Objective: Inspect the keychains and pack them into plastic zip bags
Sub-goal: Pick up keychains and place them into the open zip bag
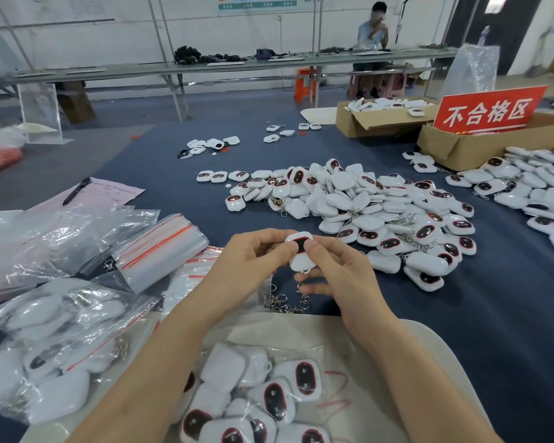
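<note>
Both hands hold one white keychain (299, 254) with a dark, red-rimmed oval face, above the table's near middle. My left hand (250, 263) pinches its upper left edge. My right hand (336, 273) pinches it from the right, thumb on the face, and its metal chain (303, 294) hangs below. A big heap of loose keychains (365, 212) lies just beyond on the blue cloth. A stack of empty zip bags (160, 247) with red seal lines lies to the left. Bagged keychains (259, 398) fill a pale tray (429, 346) under my forearms.
More bagged keychains (45, 346) lie at the near left. A second keychain heap (531, 183) sits at the right beside cardboard boxes (461, 145), one with a red sign (490, 110). A pen (76, 190) rests on pink paper. A person sits at a far bench (205, 67).
</note>
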Available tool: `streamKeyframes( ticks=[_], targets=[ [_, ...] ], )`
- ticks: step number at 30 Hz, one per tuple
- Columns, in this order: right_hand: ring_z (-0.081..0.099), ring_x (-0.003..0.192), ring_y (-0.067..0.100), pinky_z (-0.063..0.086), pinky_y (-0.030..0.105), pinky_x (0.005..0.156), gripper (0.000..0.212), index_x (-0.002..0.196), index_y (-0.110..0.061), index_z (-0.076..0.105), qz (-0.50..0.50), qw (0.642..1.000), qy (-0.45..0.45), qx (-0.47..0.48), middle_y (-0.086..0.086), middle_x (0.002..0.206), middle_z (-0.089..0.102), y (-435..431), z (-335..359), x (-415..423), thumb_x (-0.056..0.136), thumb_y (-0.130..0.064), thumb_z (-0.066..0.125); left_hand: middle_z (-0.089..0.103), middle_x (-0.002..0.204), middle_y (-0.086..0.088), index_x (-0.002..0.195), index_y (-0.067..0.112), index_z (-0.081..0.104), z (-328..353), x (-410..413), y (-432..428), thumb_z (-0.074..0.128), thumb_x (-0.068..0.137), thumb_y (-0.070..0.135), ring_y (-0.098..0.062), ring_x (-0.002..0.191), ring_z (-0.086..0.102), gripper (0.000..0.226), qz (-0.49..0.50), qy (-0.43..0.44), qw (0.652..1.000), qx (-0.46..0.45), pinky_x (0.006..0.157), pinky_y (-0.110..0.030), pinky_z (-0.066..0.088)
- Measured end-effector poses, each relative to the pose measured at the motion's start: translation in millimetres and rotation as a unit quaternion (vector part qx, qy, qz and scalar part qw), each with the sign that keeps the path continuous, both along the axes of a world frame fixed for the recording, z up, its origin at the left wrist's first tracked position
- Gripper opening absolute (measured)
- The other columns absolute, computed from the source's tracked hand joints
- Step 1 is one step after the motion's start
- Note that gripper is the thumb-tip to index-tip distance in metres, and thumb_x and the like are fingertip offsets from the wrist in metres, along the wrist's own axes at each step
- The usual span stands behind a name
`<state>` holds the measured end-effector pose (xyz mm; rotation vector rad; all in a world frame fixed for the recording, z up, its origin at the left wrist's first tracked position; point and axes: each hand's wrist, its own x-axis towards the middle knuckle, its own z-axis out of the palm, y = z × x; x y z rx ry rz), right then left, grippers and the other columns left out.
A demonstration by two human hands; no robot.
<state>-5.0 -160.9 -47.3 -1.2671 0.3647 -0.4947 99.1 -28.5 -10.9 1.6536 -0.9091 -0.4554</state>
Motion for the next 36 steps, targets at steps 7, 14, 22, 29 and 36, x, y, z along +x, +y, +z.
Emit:
streamKeyframes(
  ticks=[7,14,22,29,36],
  targets=[
    [0.074,0.072,0.022,0.059,0.027,0.067,0.008,0.095,-0.029,0.078,-0.007,1.000,-0.001,0.014,0.008,0.092,0.077,-1.2,-1.1,-0.2,0.091,-0.032,0.071,0.077,0.088,0.009,0.114,0.020,0.074,-0.9,-0.4,-1.9,0.063,0.098,0.018,0.004,0.076,0.066,0.019,0.001,-0.015,1.000,0.005,0.069,-0.007,0.046],
    [0.076,0.075,0.024,0.059,0.024,0.068,0.009,0.093,-0.023,0.078,-0.010,1.000,-0.011,0.026,0.009,0.091,0.078,0.6,0.3,0.4,0.093,-0.029,0.070,0.073,0.102,-0.009,0.119,0.020,0.068,-3.3,-2.1,-4.8,0.066,0.096,0.012,-0.021,0.088,0.069,0.025,-0.015,-0.003,1.000,0.006,0.086,-0.033,0.057],
    [0.075,0.073,0.022,0.059,0.024,0.067,0.011,0.097,-0.018,0.074,-0.005,0.999,-0.012,0.029,0.009,0.087,0.077,1.2,1.0,0.2,0.093,-0.027,0.071,0.073,0.100,-0.001,0.118,0.022,0.066,-8.6,-1.3,-6.9,0.065,0.094,0.008,-0.009,0.082,0.064,0.028,-0.022,-0.030,0.999,0.006,0.077,-0.026,0.056],
    [0.075,0.074,0.022,0.059,0.025,0.068,0.008,0.091,-0.024,0.078,-0.004,1.000,-0.005,0.024,0.007,0.086,0.077,3.1,3.0,-0.5,0.092,-0.028,0.071,0.073,0.094,0.000,0.115,0.019,0.064,-10.4,-1.7,-9.3,0.066,0.093,0.005,-0.005,0.077,0.062,0.026,-0.011,-0.042,0.999,0.004,0.075,-0.022,0.055],
    [0.076,0.076,0.021,0.059,0.023,0.068,0.007,0.090,-0.030,0.078,-0.005,1.000,-0.001,0.015,0.002,0.084,0.077,4.3,4.3,-1.6,0.092,-0.030,0.071,0.072,0.091,0.007,0.115,0.016,0.064,-9.2,-2.9,-10.1,0.065,0.093,0.003,-0.004,0.078,0.064,0.025,-0.009,-0.038,0.999,0.004,0.074,-0.019,0.054]
  ],
)
